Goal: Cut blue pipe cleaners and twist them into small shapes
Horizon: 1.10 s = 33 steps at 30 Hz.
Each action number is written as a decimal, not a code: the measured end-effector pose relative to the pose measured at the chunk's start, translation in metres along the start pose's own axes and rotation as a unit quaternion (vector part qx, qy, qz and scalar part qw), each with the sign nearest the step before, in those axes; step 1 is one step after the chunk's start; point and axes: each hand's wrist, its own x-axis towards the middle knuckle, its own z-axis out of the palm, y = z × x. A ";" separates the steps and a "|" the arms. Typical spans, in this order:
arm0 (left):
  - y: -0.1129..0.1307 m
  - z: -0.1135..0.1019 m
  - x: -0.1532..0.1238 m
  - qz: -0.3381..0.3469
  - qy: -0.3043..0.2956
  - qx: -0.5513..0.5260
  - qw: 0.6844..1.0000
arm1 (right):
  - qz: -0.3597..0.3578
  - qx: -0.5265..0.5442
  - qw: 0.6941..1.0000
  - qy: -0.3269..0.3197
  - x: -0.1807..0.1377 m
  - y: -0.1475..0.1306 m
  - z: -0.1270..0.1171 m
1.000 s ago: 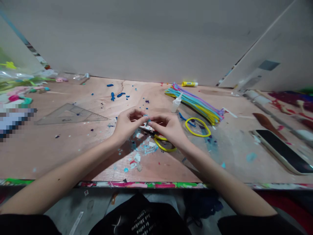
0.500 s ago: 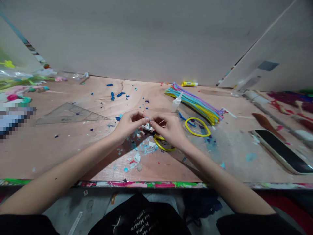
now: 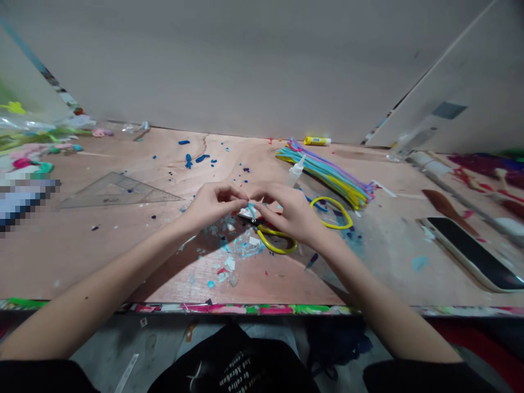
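My left hand [image 3: 216, 204] and my right hand [image 3: 289, 210] meet above the middle of the table, fingertips close together. Both pinch a small light-blue strip [image 3: 251, 208]; its exact kind is too small to make out, and the fingers partly cover it. Just beneath lie black-bladed scissors with yellow handles [image 3: 278, 251], spread wide, one handle loop showing on either side of my right hand. A white glue bottle [image 3: 295, 172] with a pointed nozzle stands behind that hand. Light-blue and white scraps [image 3: 230, 263] are scattered below the scissors.
A bundle of coloured pipe cleaners [image 3: 327, 169] lies behind on the right, near a yellow glue stick [image 3: 317, 141]. A clear set square [image 3: 118, 191] is at left. At right are a phone [image 3: 475, 254] and a brown wooden tool [image 3: 448, 210]. Dark-blue bits [image 3: 189, 160] dot the table [image 3: 123, 251].
My right hand has shifted slightly right and its fingers have changed position. More of the light-blue strip now shows between the fingertips, and more of the scissors' near handle is visible.
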 end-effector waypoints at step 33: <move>0.002 0.005 -0.004 -0.038 0.038 -0.084 0.995 | 0.054 0.040 0.989 0.134 -0.008 -0.013 0.024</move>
